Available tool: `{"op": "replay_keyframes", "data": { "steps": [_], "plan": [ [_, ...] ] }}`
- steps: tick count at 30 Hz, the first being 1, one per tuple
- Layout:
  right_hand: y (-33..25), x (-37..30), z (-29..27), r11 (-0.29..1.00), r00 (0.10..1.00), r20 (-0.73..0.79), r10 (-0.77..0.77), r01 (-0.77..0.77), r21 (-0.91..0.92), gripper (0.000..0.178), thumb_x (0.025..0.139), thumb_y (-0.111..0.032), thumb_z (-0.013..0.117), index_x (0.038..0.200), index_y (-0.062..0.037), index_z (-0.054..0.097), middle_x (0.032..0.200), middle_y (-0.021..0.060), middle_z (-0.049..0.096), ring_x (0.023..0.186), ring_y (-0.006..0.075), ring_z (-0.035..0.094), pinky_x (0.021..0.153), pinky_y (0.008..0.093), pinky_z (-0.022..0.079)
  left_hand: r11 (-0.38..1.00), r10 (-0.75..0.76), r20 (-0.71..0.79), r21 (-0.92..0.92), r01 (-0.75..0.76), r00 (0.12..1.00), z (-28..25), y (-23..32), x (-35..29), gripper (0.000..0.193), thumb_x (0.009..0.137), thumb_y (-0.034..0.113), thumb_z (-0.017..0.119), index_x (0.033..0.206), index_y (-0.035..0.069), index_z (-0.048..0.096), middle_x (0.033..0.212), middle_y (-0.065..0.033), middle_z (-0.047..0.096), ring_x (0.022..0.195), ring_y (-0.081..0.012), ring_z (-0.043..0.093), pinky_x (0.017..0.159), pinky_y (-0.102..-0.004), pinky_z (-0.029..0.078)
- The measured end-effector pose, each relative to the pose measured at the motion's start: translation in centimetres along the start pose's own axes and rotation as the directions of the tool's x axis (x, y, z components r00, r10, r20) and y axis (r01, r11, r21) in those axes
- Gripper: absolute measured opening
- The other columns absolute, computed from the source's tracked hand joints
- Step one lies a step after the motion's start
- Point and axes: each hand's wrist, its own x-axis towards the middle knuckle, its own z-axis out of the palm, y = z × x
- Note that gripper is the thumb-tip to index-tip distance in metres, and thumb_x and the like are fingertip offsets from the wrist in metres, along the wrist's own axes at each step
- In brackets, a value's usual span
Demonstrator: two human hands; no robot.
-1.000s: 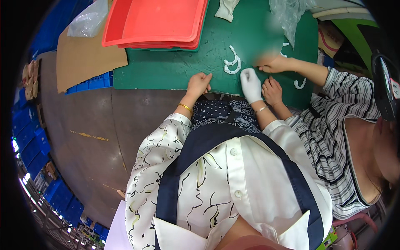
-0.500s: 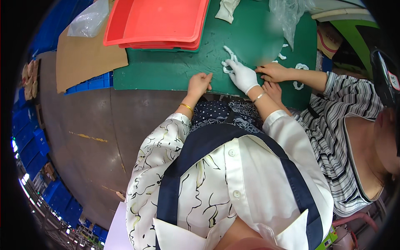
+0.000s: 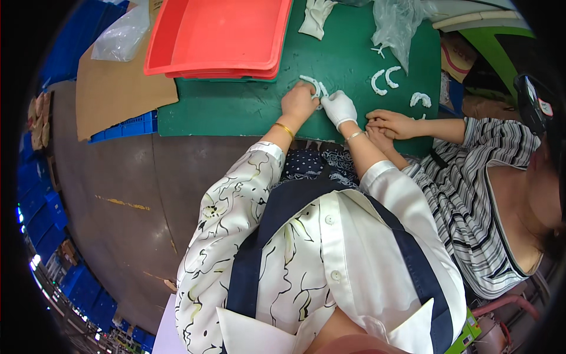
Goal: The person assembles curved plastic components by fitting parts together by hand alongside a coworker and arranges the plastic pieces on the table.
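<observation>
My bare left hand (image 3: 299, 103), with a gold bangle at its wrist, is closed on a white curved plastic piece (image 3: 308, 78) above the green table. Close beside it, my right hand (image 3: 340, 108) in a white glove pinches the same piece or a second one lying against it; which of the two, I cannot tell. My fingers cover much of the lower part. Farther right on the table lie white C-shaped plastic pieces (image 3: 378, 82) and a white arched piece (image 3: 420, 99).
Stacked red trays (image 3: 218, 64) stand at the far left of the green table (image 3: 236, 109). A white glove (image 3: 316, 17) and a clear plastic bag (image 3: 398, 29) lie toward the back. To my right, a co-worker's hands (image 3: 389, 125) rest near my right wrist. Cardboard (image 3: 127, 88) lies left.
My left hand has moved right and forward from the table edge and taken hold of the white piece. The co-worker's hand has drawn back slightly, and more white pieces show.
</observation>
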Motion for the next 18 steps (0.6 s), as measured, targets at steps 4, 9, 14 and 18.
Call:
{"op": "replay_keyframes", "data": {
  "steps": [4, 9, 14, 18],
  "plan": [
    [0.0, -0.1, -0.5, 0.999, 0.999, 0.015, 0.035, -0.035, 0.023, 0.041, 0.079, -0.041, 0.063, 0.098, -0.0051, 0.069, 0.101, 0.0212, 0.071, 0.098, 0.0385, 0.068, 0.086, 0.0450, 0.053, 0.988, 0.031, 0.009, -0.151, -0.030, 0.999, 0.4, -1.4, -0.5, 0.024, 0.076, 0.021, 0.075, 0.094, 0.007, 0.069, 0.098, -0.0100, 0.065, 0.090, -0.0283, 0.067, 0.077, -0.0397, 0.054],
    [2.4, 0.6, 0.7, 0.958, 1.000, 0.021, -0.013, 0.006, 0.287, 0.034, 0.084, -0.034, 0.068, 0.088, -0.0006, 0.062, 0.077, 0.0118, 0.070, 0.058, 0.0196, 0.065, 0.056, 0.0329, 0.052, 0.941, 0.053, -0.026, -0.332, -0.059, 0.998, 0.7, -1.6, -1.1, 0.022, 0.077, 0.018, 0.075, 0.094, 0.006, 0.068, 0.097, -0.0109, 0.066, 0.088, -0.0295, 0.066, 0.077, -0.0406, 0.053],
    [3.7, -0.9, -1.4, 0.878, 0.974, 0.227, 0.013, -0.119, 0.463, 0.026, 0.094, -0.024, 0.061, 0.093, 0.0007, 0.055, 0.069, 0.0080, 0.065, 0.047, 0.0158, 0.059, 0.041, 0.0263, 0.045, 0.957, 0.179, 0.024, -0.236, -0.169, 0.984, 1.8, -0.7, -1.6, 0.023, 0.080, 0.018, 0.075, 0.098, 0.006, 0.070, 0.096, -0.0098, 0.065, 0.074, -0.0229, 0.065, 0.070, -0.0357, 0.053],
    [6.7, -2.6, -1.9, 0.874, 0.983, 0.121, 0.136, -0.176, 0.453, 0.026, 0.096, -0.022, 0.055, 0.102, 0.0027, 0.051, 0.069, 0.0108, 0.065, 0.047, 0.0181, 0.060, 0.040, 0.0299, 0.048, 0.944, 0.266, 0.133, -0.238, -0.230, 0.955, 3.6, 1.9, -2.4, 0.024, 0.080, 0.017, 0.072, 0.103, 0.008, 0.071, 0.103, -0.0123, 0.063, 0.087, -0.0297, 0.065, 0.078, -0.0401, 0.053]
  ]
}}
